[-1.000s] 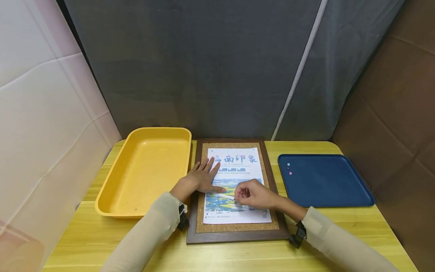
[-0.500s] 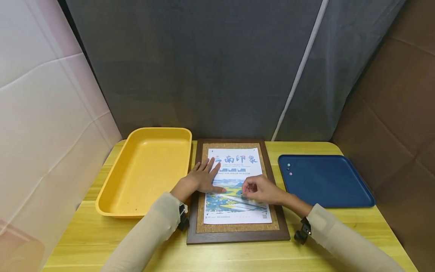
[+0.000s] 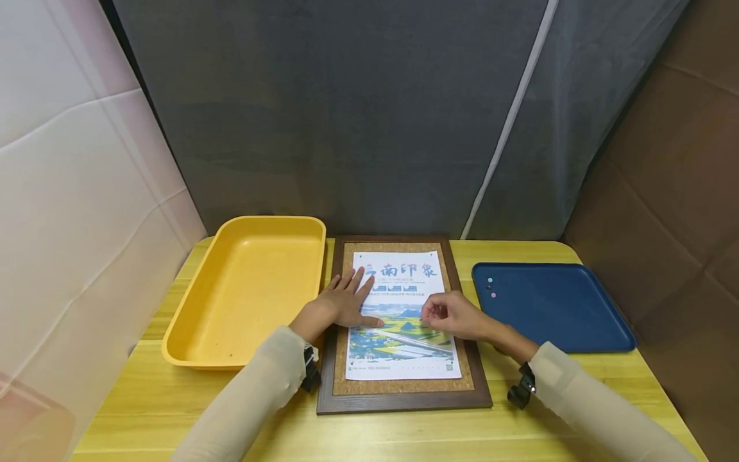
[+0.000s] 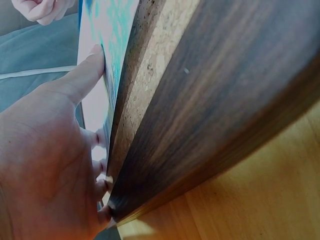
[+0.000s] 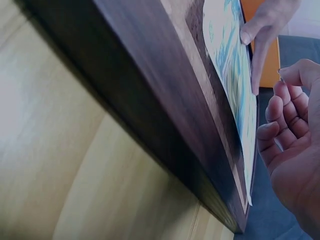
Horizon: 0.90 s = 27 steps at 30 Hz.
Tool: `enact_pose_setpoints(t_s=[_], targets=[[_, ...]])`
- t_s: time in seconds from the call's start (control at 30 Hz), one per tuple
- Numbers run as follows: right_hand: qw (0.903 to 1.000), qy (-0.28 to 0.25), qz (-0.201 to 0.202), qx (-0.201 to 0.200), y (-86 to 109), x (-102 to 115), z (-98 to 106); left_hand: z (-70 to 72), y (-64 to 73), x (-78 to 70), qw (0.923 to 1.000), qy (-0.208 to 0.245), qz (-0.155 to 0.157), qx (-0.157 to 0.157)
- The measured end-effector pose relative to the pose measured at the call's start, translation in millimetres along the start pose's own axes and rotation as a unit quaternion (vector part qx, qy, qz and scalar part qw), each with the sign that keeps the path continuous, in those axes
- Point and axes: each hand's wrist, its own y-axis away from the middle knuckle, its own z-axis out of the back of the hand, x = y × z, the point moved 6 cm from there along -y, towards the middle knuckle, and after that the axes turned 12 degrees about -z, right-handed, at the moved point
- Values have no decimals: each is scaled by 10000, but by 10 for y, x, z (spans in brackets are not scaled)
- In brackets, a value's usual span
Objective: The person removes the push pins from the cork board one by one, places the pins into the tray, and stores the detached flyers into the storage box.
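Observation:
A printed poster (image 3: 404, 350) lies on a cork board in a dark wooden frame (image 3: 404, 401) at the table's middle. My left hand (image 3: 346, 298) rests flat on the poster's left side, fingers straight and spread; the left wrist view shows its thumb (image 4: 85, 75) pressing the paper beside the frame (image 4: 210, 100). My right hand (image 3: 447, 314) hovers over the poster's right edge with its fingers curled and its fingertips drawn together. Anything pinched between them is too small to see. In the right wrist view the curled fingers (image 5: 285, 115) stay clear of the poster (image 5: 232, 70).
A deep yellow tray (image 3: 242, 221) stands left of the frame. A flat blue tray (image 3: 554, 308) lies to the right, with three small pins (image 3: 491, 287) near its far left corner. Grey curtains close off the table's back edge.
My right hand has lifted from the poster's lower middle and moved up and to the right, fingers still curled. The left hand and the poster have stayed put.

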Motion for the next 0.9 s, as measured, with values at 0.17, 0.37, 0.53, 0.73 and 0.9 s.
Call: enact_pose_setpoints(t_s=[0.17, 0.37, 0.53, 0.73, 0.9], targets=[[9999, 7, -120, 30, 10, -30, 66, 10, 14, -3, 10000, -10, -1, 16], [9992, 74, -396, 49, 34, -52, 161, -3, 1, 4, 10000, -30, -2, 13], [9979, 151, -633, 16, 68, -109, 227, 3, 9, 4, 10000, 11, 9, -11], [9977, 187, -633, -179, 115, -160, 295, 5, 19, 4, 10000, 4, 12, 0], [9974, 210, -642, -242, 161, -200, 353, -9, 14, 1, 10000, 30, 24, 13]])
